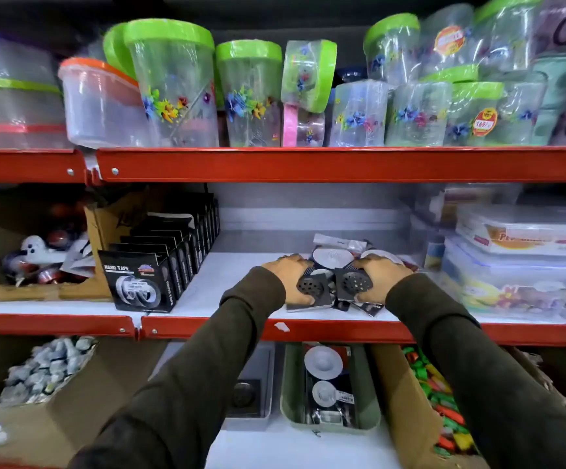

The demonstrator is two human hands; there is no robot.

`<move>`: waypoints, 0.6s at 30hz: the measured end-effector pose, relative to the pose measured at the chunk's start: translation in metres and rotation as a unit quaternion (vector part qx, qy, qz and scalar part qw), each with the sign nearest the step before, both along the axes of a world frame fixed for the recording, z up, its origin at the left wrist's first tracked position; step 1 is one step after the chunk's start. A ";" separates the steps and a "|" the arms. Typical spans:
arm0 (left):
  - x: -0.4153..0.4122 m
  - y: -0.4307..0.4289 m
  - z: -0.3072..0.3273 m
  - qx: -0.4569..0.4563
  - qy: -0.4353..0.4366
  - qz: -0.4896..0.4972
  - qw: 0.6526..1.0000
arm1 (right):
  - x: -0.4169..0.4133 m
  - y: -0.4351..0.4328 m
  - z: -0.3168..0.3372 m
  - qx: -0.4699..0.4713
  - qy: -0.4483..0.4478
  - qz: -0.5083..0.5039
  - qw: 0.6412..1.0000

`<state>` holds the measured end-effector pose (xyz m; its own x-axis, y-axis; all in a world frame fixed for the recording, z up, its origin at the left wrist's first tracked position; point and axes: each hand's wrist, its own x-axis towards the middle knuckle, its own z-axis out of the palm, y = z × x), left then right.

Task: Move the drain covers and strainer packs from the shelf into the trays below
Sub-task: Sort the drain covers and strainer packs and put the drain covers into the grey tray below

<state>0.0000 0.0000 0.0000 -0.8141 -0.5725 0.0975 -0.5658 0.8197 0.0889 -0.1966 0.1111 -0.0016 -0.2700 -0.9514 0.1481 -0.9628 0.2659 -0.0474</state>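
Observation:
On the white middle shelf [227,282] lies a pile of square dark drain covers and strainer packs [334,257]. My left hand [288,277] grips one square drain cover [310,287] at the pile's left. My right hand [378,279] grips a second drain cover [354,282] at the pile's right. Below the shelf, a green tray [290,387] holds strainer packs [323,362]. Left of it a grey tray [269,374] holds a dark drain cover [242,394], partly hidden by my left sleeve.
A row of black nano tape boxes [139,282] stands left of my hands. Stacked clear food containers [518,262] crowd the right. A red shelf edge [308,328] runs between the pile and the trays. A cardboard box of colourful items [437,394] sits right of the green tray.

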 end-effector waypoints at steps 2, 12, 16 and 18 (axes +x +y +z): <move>-0.011 -0.014 -0.002 0.043 -0.046 0.015 0.998 | -0.007 -0.013 -0.003 0.026 -0.010 -0.002 1.000; -0.037 -0.060 -0.031 0.100 -0.124 0.007 0.987 | -0.038 -0.057 -0.012 0.145 -0.102 -0.023 0.984; -0.037 -0.067 -0.034 0.092 -0.114 -0.003 0.989 | -0.040 -0.061 -0.006 0.173 -0.090 -0.009 0.981; -0.036 -0.068 -0.032 0.087 -0.113 -0.009 0.990 | -0.039 -0.063 -0.003 0.190 -0.070 -0.007 0.979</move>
<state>-0.0361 -0.0681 -0.0324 -0.8136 -0.5507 -0.1868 -0.5736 0.8128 0.1019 -0.2359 0.0482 -0.0049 -0.2750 -0.9267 -0.2563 -0.9502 0.3026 -0.0744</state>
